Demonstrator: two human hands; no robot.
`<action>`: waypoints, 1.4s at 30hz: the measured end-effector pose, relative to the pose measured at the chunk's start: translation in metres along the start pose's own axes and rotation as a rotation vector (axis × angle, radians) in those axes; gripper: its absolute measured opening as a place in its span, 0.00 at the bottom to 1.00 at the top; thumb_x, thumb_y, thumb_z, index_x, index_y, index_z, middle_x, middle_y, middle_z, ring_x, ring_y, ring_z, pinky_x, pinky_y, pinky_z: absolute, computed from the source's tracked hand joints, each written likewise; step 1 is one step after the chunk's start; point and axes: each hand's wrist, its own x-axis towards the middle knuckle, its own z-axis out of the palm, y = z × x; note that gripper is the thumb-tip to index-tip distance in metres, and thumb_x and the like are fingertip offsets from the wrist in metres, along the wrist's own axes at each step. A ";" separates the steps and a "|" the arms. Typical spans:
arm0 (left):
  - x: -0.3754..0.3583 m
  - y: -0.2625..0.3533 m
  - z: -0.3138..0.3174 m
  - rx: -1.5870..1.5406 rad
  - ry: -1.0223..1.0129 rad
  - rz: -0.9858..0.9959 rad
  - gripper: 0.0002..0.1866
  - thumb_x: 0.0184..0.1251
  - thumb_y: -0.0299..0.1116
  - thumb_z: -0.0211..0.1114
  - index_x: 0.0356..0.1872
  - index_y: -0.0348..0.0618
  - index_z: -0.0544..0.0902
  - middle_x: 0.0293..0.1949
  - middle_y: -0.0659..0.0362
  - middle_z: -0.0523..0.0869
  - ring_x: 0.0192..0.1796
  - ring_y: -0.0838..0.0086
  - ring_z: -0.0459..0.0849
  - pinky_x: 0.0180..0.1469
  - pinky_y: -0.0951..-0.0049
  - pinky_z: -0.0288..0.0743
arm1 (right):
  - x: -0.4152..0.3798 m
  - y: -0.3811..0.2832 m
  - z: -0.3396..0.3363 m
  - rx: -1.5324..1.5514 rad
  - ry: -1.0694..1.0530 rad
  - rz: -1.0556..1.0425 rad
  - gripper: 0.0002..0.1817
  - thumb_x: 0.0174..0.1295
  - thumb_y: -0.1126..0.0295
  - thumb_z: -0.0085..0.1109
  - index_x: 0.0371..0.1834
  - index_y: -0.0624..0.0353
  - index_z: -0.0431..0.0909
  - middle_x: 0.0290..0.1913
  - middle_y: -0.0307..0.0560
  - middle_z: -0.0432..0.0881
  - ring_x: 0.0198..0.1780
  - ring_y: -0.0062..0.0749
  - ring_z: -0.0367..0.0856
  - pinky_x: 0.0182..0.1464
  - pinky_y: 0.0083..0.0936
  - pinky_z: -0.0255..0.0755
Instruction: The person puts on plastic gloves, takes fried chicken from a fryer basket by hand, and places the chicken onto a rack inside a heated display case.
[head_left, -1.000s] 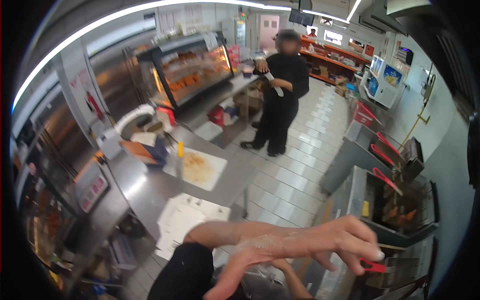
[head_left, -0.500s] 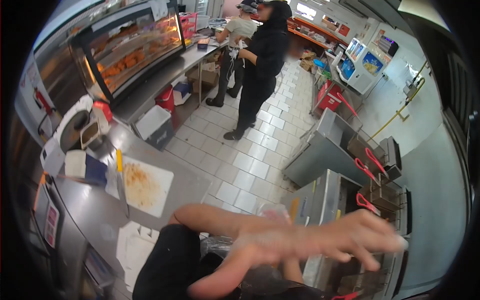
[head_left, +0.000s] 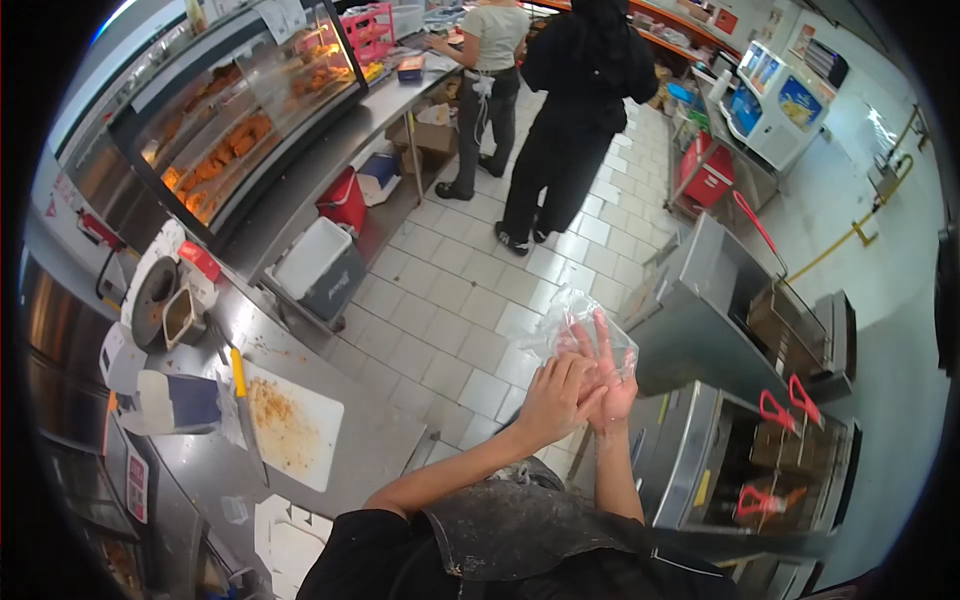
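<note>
My right hand (head_left: pixel 612 385) is raised in the middle of the view with its fingers spread, inside a loose clear plastic glove (head_left: pixel 570 312). The thin plastic bunches out around and to the left of these fingertips. My left hand (head_left: pixel 557 398) lies against the palm side of the right one, its fingers bent and pinching at the glove. Both forearms are bare, above a dark apron (head_left: pixel 520 530).
A steel counter (head_left: pixel 370 440) at left holds a stained white board (head_left: pixel 295 430), a yellow-handled knife (head_left: pixel 239 375) and a metal tub (head_left: pixel 183 318). Fryers with red-handled baskets (head_left: pixel 775 410) stand at right. Two people (head_left: pixel 580 110) (head_left: pixel 490 90) stand beyond, near a heated food display (head_left: pixel 240 130).
My left arm has drawn back from its stretch to the right, and both hands now meet at the plastic glove. The person in black has turned away. The view has shifted.
</note>
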 end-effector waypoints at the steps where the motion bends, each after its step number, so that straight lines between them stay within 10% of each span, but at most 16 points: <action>1: 0.013 -0.009 0.010 0.018 -0.028 -0.017 0.13 0.58 0.35 0.67 0.41 0.44 0.77 0.41 0.54 0.79 0.42 0.61 0.79 0.42 0.64 0.70 | 0.015 -0.006 -0.010 -0.062 -0.017 -0.008 0.39 0.71 0.41 0.28 0.78 0.53 0.42 0.77 0.60 0.48 0.76 0.53 0.48 0.76 0.44 0.41; 21: 0.156 -0.095 0.120 0.048 -0.393 0.191 0.13 0.57 0.34 0.64 0.40 0.41 0.76 0.33 0.57 0.76 0.38 0.64 0.77 0.38 0.65 0.66 | 0.166 -0.082 -0.148 0.399 0.152 0.104 0.42 0.66 0.30 0.25 0.79 0.38 0.37 0.79 0.54 0.42 0.76 0.65 0.43 0.68 0.72 0.44; 33: 0.185 -0.159 0.174 -0.098 -0.849 0.380 0.23 0.61 0.29 0.52 0.60 0.39 0.72 0.52 0.43 0.79 0.53 0.52 0.77 0.45 0.48 0.70 | 0.185 -0.056 -0.216 0.368 0.581 -0.036 0.51 0.55 0.22 0.36 0.77 0.26 0.28 0.79 0.51 0.35 0.76 0.63 0.42 0.67 0.72 0.44; 39: 0.162 -0.181 0.211 -0.253 -0.753 0.535 0.17 0.61 0.29 0.53 0.51 0.42 0.78 0.49 0.44 0.80 0.51 0.51 0.78 0.49 0.50 0.69 | 0.167 -0.027 -0.255 0.497 0.775 -0.070 0.58 0.48 0.19 0.40 0.77 0.29 0.26 0.79 0.57 0.34 0.73 0.75 0.46 0.65 0.73 0.50; 42: 0.163 -0.169 0.206 -0.312 -1.153 0.426 0.12 0.65 0.32 0.50 0.44 0.41 0.78 0.43 0.49 0.82 0.51 0.53 0.79 0.54 0.48 0.64 | 0.162 -0.025 -0.239 0.497 0.941 -0.162 0.59 0.45 0.18 0.44 0.77 0.28 0.30 0.78 0.58 0.37 0.69 0.79 0.55 0.60 0.75 0.56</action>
